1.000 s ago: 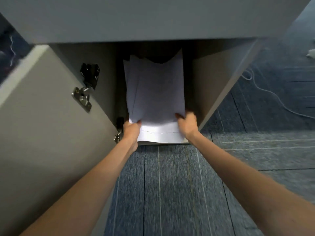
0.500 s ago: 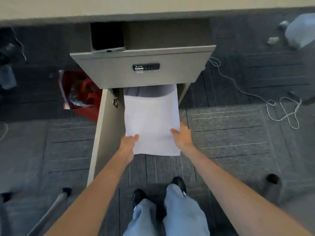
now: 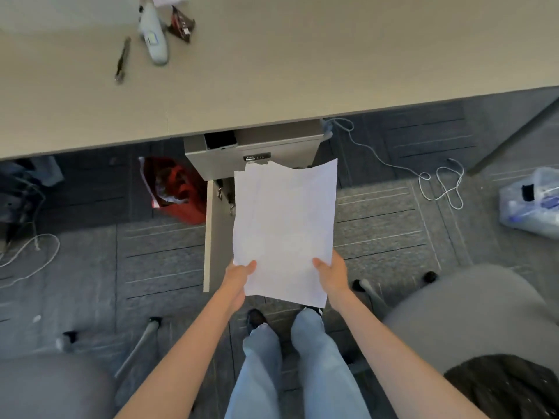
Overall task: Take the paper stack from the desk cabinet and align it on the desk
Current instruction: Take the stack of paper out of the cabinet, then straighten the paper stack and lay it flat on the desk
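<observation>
**Paper stack held clear of the cabinet**

The white paper stack (image 3: 284, 225) hangs in the air in front of the grey desk cabinet (image 3: 254, 146), below the beige desk (image 3: 272, 65) edge. The left hand (image 3: 239, 275) and right hand (image 3: 332, 273) pinch its near corners, thumbs on top. The cabinet's open door (image 3: 216, 237) stands just left of the sheets. A red bag (image 3: 175, 189) sits further left, a white cord (image 3: 438, 182) loops on the carpet to the right, and grey chairs (image 3: 472, 316) flank the person's legs.

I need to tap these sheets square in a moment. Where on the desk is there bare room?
The desk is bare from its near edge above the cabinet out to the right. The far left is crowded: a pen, a white device and a dark wrapper. Both hands hold the paper stack.
</observation>
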`<state>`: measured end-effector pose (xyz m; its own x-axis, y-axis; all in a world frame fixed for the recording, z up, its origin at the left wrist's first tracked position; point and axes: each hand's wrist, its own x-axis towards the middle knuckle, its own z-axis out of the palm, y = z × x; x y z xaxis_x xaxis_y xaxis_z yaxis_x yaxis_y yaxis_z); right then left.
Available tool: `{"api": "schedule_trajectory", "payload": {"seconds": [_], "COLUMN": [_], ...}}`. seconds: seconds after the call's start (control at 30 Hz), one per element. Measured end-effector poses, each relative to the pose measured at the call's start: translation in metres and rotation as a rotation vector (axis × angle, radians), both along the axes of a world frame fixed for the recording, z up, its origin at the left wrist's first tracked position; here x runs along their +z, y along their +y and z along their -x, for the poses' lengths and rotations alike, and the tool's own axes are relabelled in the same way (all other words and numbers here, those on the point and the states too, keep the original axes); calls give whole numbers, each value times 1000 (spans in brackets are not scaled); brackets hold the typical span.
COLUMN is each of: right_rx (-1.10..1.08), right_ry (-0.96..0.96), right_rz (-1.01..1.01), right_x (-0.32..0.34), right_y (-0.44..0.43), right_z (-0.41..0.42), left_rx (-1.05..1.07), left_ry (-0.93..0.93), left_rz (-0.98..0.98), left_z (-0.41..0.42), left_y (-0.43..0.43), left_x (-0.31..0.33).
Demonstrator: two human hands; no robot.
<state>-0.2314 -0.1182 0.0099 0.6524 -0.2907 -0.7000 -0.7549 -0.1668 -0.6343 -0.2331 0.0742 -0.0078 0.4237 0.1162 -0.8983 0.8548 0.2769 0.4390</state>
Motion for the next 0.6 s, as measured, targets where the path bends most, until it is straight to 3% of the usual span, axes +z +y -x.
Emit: {"api": "schedule_trajectory", "payload": {"seconds": [0.3,0.6], "right_rx": [-61,-136], "right_ry": [-131,-294], "right_rz": [-44,-56], "right_x": [69,125], "right_y": [-35,-63], "right_z": [31,10], "left_rx": [-145,-271], "left_ry": [-165,-338], "left_rz": [144,210], "left_z": [8,-25], "left_y": [-12,-35], "left_x": [80,148]}}
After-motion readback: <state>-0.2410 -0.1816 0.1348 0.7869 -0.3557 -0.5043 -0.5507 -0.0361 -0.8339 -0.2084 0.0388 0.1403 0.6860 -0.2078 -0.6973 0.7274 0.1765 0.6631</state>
